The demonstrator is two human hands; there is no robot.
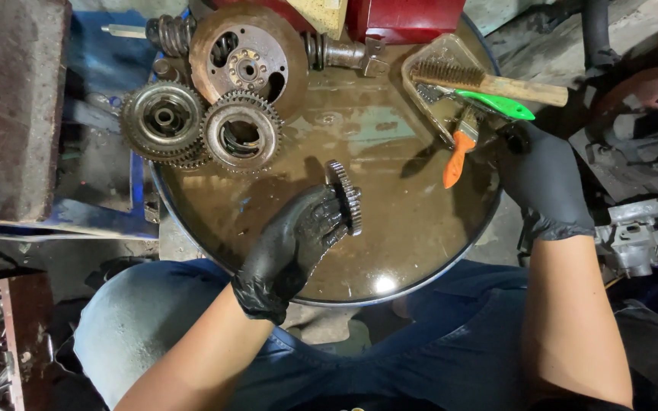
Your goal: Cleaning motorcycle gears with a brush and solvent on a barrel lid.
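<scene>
A round metal tray (390,259), brown and wet with oily liquid, is serving as the work surface over the person's lap. Beyond the left hand (291,247), two toothed gears (199,125) are lying flat side by side, with a rusty perforated disc (247,53) and a spring-wound shaft (344,53) sitting further off. Just beside the right hand (546,179), a wire brush (489,80) with a wooden handle, an orange-handled paintbrush (458,152) and a green-handled tool (496,104) are resting at the tray's far edge

The gear (346,196) is partly hidden by the left hand (295,247).
</scene>
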